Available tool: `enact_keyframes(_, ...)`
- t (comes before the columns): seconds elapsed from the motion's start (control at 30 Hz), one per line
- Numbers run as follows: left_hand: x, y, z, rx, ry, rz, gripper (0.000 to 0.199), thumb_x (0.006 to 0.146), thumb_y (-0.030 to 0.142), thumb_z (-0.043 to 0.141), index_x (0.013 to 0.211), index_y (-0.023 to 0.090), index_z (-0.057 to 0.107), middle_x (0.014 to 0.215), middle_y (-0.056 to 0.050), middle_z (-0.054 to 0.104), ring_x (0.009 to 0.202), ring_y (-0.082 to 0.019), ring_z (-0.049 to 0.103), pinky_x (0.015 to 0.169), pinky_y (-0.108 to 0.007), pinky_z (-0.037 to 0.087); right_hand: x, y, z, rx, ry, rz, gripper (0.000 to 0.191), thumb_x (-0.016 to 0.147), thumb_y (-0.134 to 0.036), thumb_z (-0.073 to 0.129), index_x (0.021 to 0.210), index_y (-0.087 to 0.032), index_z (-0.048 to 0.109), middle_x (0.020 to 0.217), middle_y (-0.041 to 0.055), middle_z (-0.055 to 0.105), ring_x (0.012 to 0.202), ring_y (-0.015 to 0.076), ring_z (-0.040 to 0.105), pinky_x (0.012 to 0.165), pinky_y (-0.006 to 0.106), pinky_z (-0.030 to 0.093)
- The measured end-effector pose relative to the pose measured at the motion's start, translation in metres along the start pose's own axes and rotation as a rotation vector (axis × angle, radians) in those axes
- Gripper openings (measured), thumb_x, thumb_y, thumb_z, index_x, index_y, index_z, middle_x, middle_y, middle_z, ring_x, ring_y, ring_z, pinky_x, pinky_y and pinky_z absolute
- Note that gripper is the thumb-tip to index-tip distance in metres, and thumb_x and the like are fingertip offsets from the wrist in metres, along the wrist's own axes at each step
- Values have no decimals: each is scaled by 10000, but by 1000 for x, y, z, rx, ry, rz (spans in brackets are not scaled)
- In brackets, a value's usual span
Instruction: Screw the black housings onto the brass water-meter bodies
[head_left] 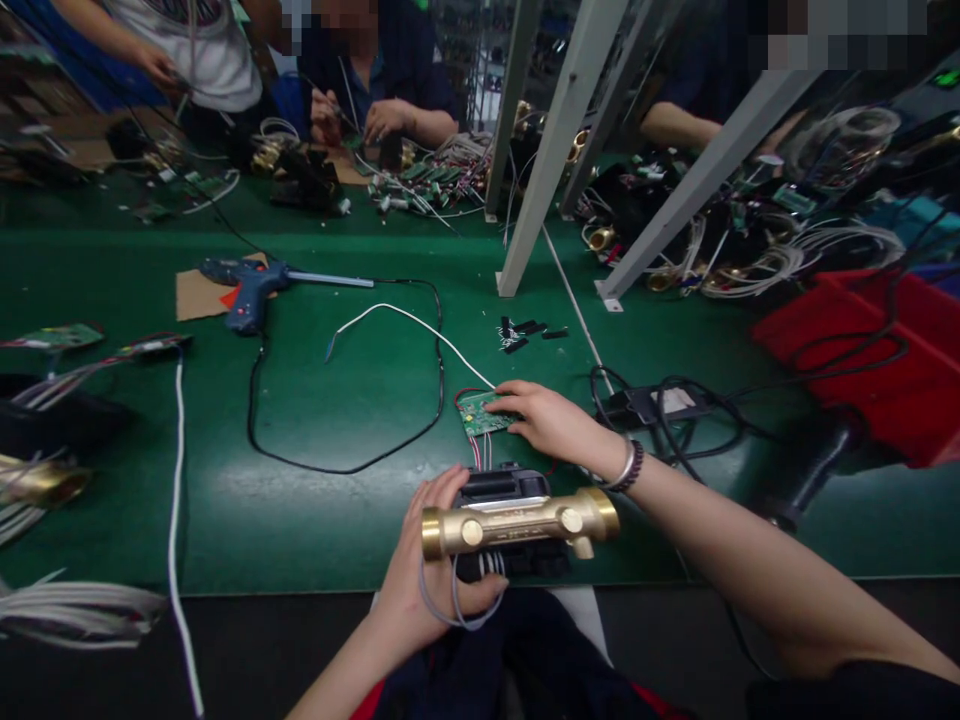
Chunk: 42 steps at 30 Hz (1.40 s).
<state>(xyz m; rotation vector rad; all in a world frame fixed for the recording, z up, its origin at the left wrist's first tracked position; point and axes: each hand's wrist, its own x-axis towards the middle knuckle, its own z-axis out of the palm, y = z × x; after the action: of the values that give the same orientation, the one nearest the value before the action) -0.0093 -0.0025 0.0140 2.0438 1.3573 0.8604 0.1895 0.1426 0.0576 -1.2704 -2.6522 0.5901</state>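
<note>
At the table's front edge, my left hand [427,560] is wrapped round the left side of a black housing [502,487] with a brass pipe fitting [517,526] across it. A loop of grey cable [459,618] hangs by the thumb. Just beyond the housing, my right hand [544,420] rests its fingers on the right part of a green circuit board [480,412], covering that side. Red and white wires join board and housing. From the board a white cable [390,307] curves away to the left over the green table [360,520].
A blue glue gun [259,292] lies on cardboard [196,295], its black cord looping across the table. Small black pieces [525,330] lie beyond my right hand. Metal posts [559,150] stand behind. At right are a red bin [862,360] and black cables. People work opposite.
</note>
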Motion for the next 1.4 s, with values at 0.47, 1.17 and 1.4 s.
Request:
enact_keyframes(0.47,2,-2,-6,-26,-47,-11,894,686,590,658,1379,192,258,1362,-180,418,1265,-338,402,1040,-569,321,-73,-72,-44,27,455,-281,167,928,-143,469,967,-125,631,876,72,662,811,144,610,734,243,509)
enact_keyframes(1.17,4,0,-10,-55,-40,7,734,816,582,500,1380,188,245,1356,-167,409,1265,-307,383,1035,-529,323,-109,-89,51,182,493,-444,197,930,-108,419,901,-133,612,784,53,632,696,143,530,617,246,432)
enact_keyframes(1.4,4,4,-5,34,-2,12,797,750,549,599,1370,196,243,1320,-163,445,1244,-320,414,1049,-559,300,-111,-95,55,45,368,-524,306,935,-75,341,807,-114,617,640,39,592,642,154,530,695,300,466)
